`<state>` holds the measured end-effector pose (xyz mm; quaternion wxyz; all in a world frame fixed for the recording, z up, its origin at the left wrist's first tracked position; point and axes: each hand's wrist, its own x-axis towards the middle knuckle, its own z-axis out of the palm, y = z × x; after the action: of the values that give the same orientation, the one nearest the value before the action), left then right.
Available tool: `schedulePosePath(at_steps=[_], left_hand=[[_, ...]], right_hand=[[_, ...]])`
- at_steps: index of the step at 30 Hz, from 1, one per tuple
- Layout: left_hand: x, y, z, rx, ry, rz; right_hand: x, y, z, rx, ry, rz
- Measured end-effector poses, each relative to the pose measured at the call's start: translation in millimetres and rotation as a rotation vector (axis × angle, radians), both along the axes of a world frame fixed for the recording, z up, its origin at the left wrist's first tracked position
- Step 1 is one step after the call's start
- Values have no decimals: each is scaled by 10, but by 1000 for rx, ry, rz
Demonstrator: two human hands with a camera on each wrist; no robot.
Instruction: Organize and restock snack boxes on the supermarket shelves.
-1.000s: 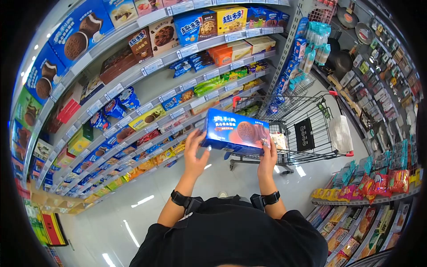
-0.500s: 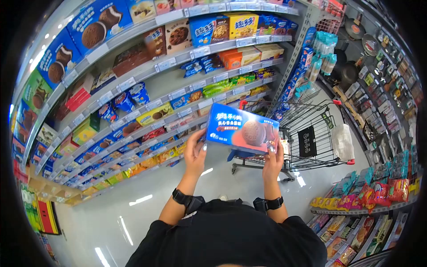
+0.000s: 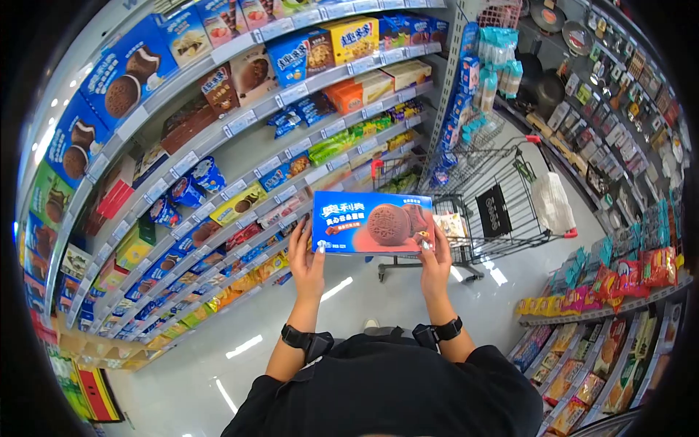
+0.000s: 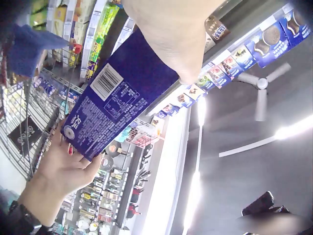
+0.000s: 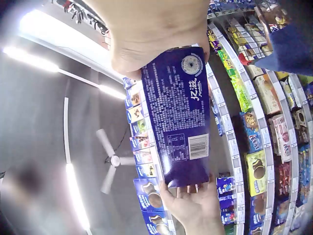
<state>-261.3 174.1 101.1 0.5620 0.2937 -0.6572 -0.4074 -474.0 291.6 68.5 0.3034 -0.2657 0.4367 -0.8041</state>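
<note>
A blue box (image 3: 373, 223) with a chocolate cookie picture is held level in front of the body, its printed front facing up to the head view. The left hand (image 3: 306, 264) grips its left end, thumb along the lower front edge. At the right end, the right hand (image 3: 435, 264) holds it the same way. Both wrist views show a long dark blue side of the box (image 4: 117, 93) (image 5: 178, 117) with small white text and a barcode. Fingers behind the box are partly hidden in the head view.
Shelves of snack boxes and packets (image 3: 251, 116) curve along the left. A wire shopping cart (image 3: 473, 211) with a black sign and a white cloth stands beyond the box to the right. More racks (image 3: 604, 313) with bags and pans line the right side.
The box has moved left and slightly down in the head view and turned from tilted to nearly level, its front now squarer to the camera. Both hands still grip it.
</note>
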Motion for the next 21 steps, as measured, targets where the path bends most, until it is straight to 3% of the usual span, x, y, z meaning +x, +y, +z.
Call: schedulePosePath(at_steps=[7, 13, 17, 21], left_hand=[[47, 229, -3, 127, -128, 21], [243, 382, -83, 286, -94, -6], [585, 630, -121, 484, -114, 109], [970, 918, -145, 505, -57, 177]], right_hand=[[84, 238, 8, 91, 41, -89], [241, 359, 5, 276, 105, -159], [462, 408, -60, 284, 198, -100], [782, 618, 5, 320, 187, 34]])
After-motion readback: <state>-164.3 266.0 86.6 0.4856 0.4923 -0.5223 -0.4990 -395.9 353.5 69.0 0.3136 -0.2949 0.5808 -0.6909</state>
